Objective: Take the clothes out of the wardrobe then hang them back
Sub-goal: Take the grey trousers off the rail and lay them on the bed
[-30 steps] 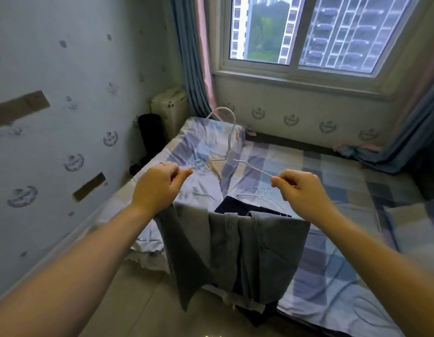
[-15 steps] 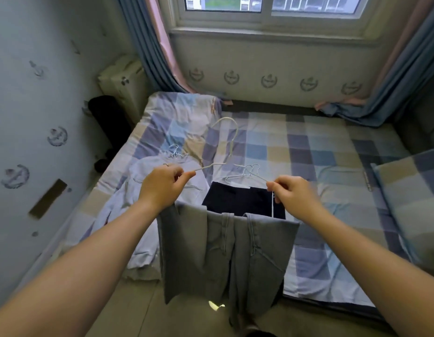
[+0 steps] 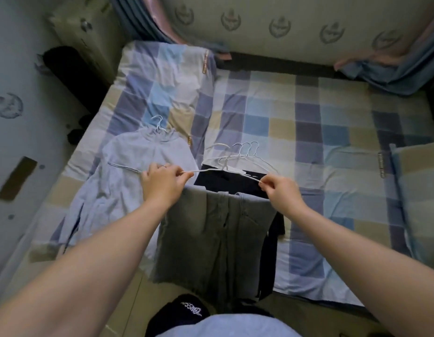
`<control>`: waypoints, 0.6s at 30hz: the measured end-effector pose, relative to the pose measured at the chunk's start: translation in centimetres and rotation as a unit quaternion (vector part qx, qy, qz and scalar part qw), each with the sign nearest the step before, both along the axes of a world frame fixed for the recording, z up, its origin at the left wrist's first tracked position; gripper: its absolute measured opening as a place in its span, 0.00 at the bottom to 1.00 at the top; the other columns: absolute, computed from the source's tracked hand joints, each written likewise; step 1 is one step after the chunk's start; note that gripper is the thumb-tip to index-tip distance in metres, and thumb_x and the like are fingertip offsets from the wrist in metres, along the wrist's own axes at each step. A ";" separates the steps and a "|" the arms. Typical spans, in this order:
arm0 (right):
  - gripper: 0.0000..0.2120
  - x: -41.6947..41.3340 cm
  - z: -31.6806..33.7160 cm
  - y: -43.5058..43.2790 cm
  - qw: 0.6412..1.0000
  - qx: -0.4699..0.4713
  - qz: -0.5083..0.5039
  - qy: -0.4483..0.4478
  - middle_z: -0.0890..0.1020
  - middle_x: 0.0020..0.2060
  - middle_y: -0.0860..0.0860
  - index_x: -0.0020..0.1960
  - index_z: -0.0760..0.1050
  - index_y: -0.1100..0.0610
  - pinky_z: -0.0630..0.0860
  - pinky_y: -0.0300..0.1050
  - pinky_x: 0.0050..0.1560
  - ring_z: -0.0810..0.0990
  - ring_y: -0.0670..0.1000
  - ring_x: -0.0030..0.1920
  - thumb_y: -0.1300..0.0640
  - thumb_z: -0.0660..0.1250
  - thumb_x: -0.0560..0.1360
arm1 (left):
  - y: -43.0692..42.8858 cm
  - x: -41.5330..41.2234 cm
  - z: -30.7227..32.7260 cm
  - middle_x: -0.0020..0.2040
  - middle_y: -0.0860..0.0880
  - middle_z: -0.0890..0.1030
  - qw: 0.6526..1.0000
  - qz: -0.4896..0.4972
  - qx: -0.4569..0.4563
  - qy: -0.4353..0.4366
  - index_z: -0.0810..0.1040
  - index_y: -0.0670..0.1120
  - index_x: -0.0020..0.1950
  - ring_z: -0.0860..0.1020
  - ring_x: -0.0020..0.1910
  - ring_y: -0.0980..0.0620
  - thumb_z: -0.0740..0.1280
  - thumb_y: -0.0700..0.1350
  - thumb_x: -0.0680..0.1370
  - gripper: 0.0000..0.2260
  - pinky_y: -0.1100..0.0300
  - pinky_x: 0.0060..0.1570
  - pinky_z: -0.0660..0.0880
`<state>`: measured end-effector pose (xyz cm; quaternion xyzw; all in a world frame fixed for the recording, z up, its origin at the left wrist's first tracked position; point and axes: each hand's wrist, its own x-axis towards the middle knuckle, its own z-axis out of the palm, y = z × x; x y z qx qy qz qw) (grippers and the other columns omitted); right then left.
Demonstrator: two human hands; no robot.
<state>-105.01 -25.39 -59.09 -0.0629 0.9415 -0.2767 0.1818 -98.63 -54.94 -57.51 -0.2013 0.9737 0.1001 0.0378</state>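
Held level at centre frame, over the near edge of the bed [image 3: 308, 113]: a wire hanger [image 3: 211, 169], left grip [image 3: 162, 183] and right grip [image 3: 283, 190] each clamped on one end. Draped across its bar, grey trousers [image 3: 218, 239], hanging toward lower centre; level probably against sliding off. Just behind, spare hangers [image 3: 245, 152] atop a dark garment [image 3: 225, 183]; left of centre, a pale blue shirt [image 3: 143, 161], likely awaiting rehanging.

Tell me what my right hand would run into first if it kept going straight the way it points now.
Probably the dark garment on the bed, just beyond your right hand, then the loose wire hangers at its far edge. How high the hand is above the bed is unclear.
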 end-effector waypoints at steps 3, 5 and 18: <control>0.10 -1.6 -1.3 -0.8 0.996 0.084 0.003 0.032 0.84 0.48 0.47 0.51 0.82 0.46 0.67 0.50 0.54 0.75 0.56 0.55 0.51 0.62 0.80 | -0.3 -1.4 -2.0 0.53 0.49 0.82 0.999 -0.001 0.038 0.001 0.83 0.52 0.51 0.76 0.58 0.44 0.63 0.64 0.78 0.18 0.50 0.57 0.69; 0.10 -3.2 -4.4 -1.8 0.997 0.074 -0.018 -0.010 0.83 0.49 0.49 0.51 0.82 0.48 0.73 0.51 0.54 0.77 0.56 0.53 0.54 0.62 0.80 | -1.1 -3.6 -5.3 0.52 0.49 0.82 0.997 -0.005 0.077 -0.015 0.83 0.51 0.50 0.77 0.56 0.45 0.65 0.63 0.77 0.16 0.50 0.55 0.72; 0.30 -11.5 -20.6 -6.3 0.991 0.014 -0.087 -0.099 0.61 0.76 0.53 0.77 0.57 0.54 0.61 0.52 0.74 0.62 0.54 0.75 0.52 0.64 0.78 | -5.0 -16.2 -23.5 0.74 0.42 0.67 0.958 -0.044 0.274 -0.065 0.67 0.47 0.76 0.66 0.73 0.44 0.69 0.51 0.79 0.27 0.57 0.71 0.60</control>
